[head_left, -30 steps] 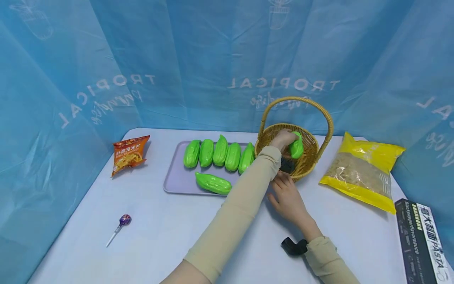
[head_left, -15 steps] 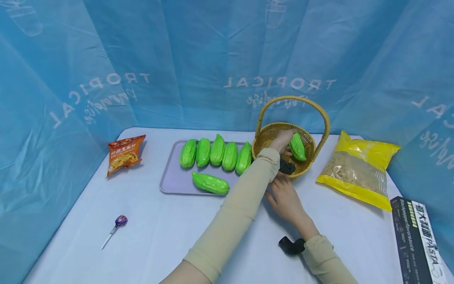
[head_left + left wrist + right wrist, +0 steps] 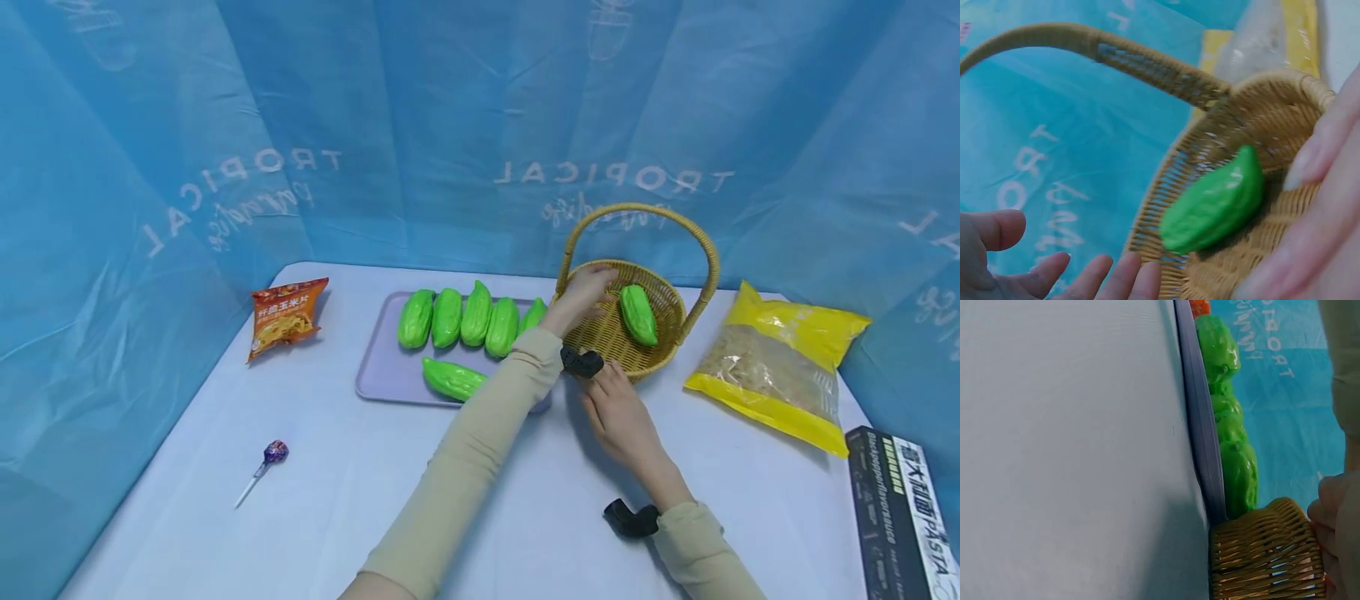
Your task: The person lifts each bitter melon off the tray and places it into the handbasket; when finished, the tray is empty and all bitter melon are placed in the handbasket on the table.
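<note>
My left hand is over the left side of a wicker basket, fingers spread and holding nothing. A green toy bitter melon lies at the right inside the basket, apart from that hand; the left wrist view shows the melon leaning along the woven wall beyond the spread fingertips. My right hand holds the basket's front rim, its fingers reaching over it. Left of the basket, several more bitter melons lie on a lilac tray, most in a row, one crosswise in front.
An orange snack bag stands at the back left, with a lollipop nearer the front. On the right are a yellow bag and a black pasta box. The basket's tall handle arches above it; a blue curtain hangs behind.
My left hand has let go of the bitter melon in the basket and drawn back to the left. The right hand stays at the basket's front rim. The head view has shifted slightly.
</note>
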`<act>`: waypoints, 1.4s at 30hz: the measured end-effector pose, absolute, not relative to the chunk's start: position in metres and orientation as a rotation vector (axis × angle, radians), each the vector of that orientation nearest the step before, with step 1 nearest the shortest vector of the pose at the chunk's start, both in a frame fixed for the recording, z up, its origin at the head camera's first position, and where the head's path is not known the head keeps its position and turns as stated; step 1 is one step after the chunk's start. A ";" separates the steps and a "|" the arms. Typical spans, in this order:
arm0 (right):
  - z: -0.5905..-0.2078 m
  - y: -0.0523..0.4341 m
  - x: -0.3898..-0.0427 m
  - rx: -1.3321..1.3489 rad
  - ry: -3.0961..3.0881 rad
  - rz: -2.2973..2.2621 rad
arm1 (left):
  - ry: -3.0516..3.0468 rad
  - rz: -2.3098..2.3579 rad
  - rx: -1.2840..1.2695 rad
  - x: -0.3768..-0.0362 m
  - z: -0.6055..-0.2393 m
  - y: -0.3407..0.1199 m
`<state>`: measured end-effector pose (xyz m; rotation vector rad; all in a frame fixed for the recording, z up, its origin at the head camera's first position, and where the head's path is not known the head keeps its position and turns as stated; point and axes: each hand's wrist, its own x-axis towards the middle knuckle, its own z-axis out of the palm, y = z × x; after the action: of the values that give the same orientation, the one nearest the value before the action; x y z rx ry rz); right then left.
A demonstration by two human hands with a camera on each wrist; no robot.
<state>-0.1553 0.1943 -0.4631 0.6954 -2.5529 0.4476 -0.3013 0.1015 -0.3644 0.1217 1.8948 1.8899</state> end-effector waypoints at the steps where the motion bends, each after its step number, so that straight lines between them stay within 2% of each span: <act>1: -0.463 0.195 -0.154 0.689 -2.567 0.448 | 1.877 1.914 0.124 -0.301 -0.365 0.098; 14: -0.462 0.195 -0.152 0.657 -2.626 0.494 | 1.955 2.002 0.210 -0.300 -0.351 0.027; 19: -0.462 0.197 -0.154 0.663 -2.581 0.487 | 1.993 2.071 0.161 -0.298 -0.349 -0.010; 31: -0.461 0.197 -0.156 0.681 -2.555 0.464 | 2.108 2.318 -0.140 -0.295 -0.365 -0.107; 42: -0.463 0.193 -0.153 0.662 -2.595 0.499 | 2.143 2.460 -0.493 -0.299 -0.390 -0.150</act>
<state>-0.1534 0.1926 -0.4630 0.6624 -2.5947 0.4991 -0.2991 -0.1496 -0.3898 -0.4935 2.1426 2.4599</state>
